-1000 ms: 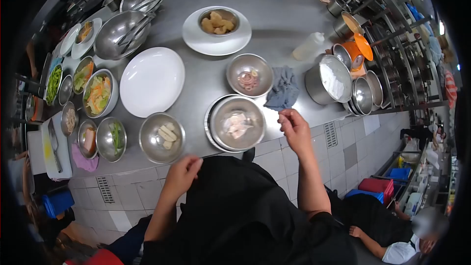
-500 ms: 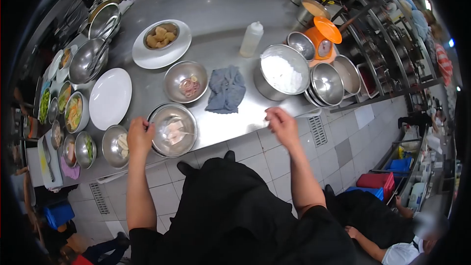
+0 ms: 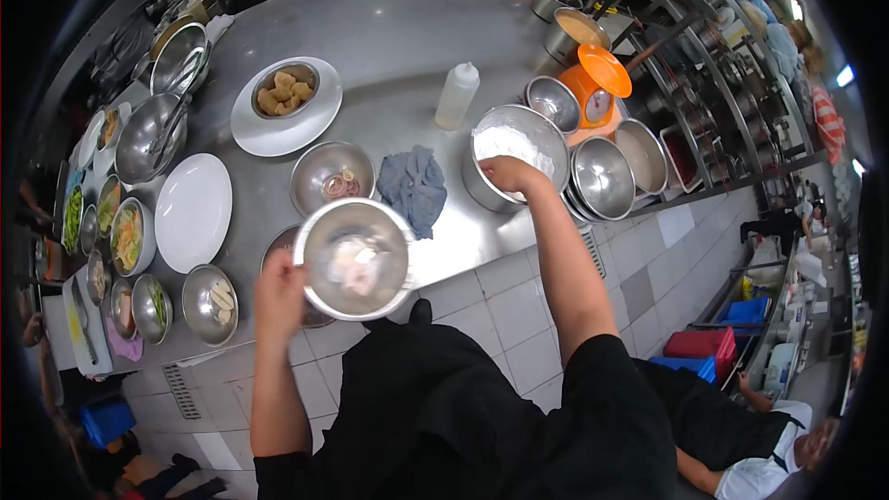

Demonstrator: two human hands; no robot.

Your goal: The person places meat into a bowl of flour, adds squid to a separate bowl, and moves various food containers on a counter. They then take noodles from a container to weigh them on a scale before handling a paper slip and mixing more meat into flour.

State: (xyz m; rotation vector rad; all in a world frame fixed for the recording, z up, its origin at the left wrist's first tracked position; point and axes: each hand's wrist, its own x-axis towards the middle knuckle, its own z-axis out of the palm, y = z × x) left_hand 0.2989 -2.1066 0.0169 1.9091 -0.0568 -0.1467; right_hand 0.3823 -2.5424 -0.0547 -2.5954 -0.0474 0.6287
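My left hand (image 3: 281,294) grips the rim of a steel mixing bowl (image 3: 319,292), lifted and slightly blurred by motion. Pale pieces that look like raw fish or meat (image 3: 356,259) lie inside it. Under the raised bowl, another steel bowl (image 3: 275,250) shows in part. My right hand (image 3: 507,174) reaches over the near rim of a deep steel pot (image 3: 482,187), its fingers down at the white powder (image 3: 505,142) and mostly hidden. Between the hands lies a crumpled grey-blue cloth (image 3: 413,190). Behind the lifted bowl stands a bowl with sliced onion rings (image 3: 341,183).
Beyond are a squeeze bottle (image 3: 457,97), a white plate (image 3: 243,130) bearing a bowl of brown chunks, and an orange scale (image 3: 593,93). An oval plate (image 3: 194,213) and several ingredient bowls fill the left. At right, stacked bowls (image 3: 602,181) stand by the edge; a co-worker (image 3: 741,444) is lower right.
My left hand has picked up the bowl with the pale pieces and moved it right. My right hand has moved from the table's edge into the powder pot. The view has shifted slightly.
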